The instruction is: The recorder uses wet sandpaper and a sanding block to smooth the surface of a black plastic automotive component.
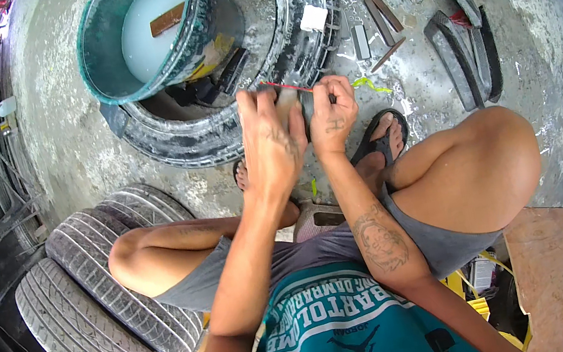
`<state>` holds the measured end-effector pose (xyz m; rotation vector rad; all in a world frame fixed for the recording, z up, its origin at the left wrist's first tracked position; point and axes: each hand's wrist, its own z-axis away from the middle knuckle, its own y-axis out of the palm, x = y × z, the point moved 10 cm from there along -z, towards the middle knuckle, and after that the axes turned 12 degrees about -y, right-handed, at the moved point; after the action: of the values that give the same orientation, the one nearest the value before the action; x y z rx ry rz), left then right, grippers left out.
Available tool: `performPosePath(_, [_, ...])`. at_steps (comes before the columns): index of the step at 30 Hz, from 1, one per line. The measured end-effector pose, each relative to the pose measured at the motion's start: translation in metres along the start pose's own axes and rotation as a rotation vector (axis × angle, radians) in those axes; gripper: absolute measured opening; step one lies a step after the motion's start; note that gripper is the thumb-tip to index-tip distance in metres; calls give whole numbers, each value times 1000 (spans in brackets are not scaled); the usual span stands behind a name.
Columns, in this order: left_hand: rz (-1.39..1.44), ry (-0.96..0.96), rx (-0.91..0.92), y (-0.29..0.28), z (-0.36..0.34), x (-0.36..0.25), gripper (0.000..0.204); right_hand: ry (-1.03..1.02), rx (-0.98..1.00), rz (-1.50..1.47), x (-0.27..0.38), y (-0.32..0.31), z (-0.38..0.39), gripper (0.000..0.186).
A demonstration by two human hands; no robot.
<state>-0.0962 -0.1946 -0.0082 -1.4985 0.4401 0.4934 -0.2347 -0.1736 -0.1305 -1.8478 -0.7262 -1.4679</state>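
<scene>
My left hand (269, 137) is closed, its fingers bent over something pale, mostly hidden beneath them. Just to its right, my right hand (332, 116) is closed in a fist. A thin red strip (288, 87) runs from the right fist's fingers to just beyond the left fingertips. Something small and dark shows inside the right fist; I cannot tell what it is. Both hands are close together above the near right edge of a worn tyre (195, 142) lying flat on the floor.
A green bucket (87, 67) of cloudy water, with a brown block (167, 20) in it, leans within the tyre. A white block (313, 18) rests on the tyre. Brown strips (380, 22) and curved black rubber pieces (451, 60) lie rightward. Several tyres (79, 341) stand left.
</scene>
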Motion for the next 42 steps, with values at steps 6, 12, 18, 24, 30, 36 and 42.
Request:
performPosePath(6, [80, -251, -146, -17, -18, 58, 39, -3, -8, -10, 2, 2, 3, 16])
performPosePath(12, [143, -153, -76, -1, -12, 38, 33, 15, -26, -36, 2, 1, 1, 17])
performPosePath(18, [99, -98, -73, -4, -25, 40, 30, 10, -24, -16, 8, 5, 2, 15])
performPosePath(24, [62, -103, 20, 8, -36, 38, 32, 6, -52, 0, 2, 1, -1, 16])
performPosePath(30, [71, -195, 111, 13, -21, 45, 32, 2, -35, 55, -3, -3, 1, 16])
performPosePath(36, [83, -145, 75, 4, -13, 37, 33, -18, -34, 37, 2, -4, 2, 18])
performPosePath(42, [45, -83, -24, 6, -51, 43, 34, -6, -23, -31, 7, 6, 2, 17])
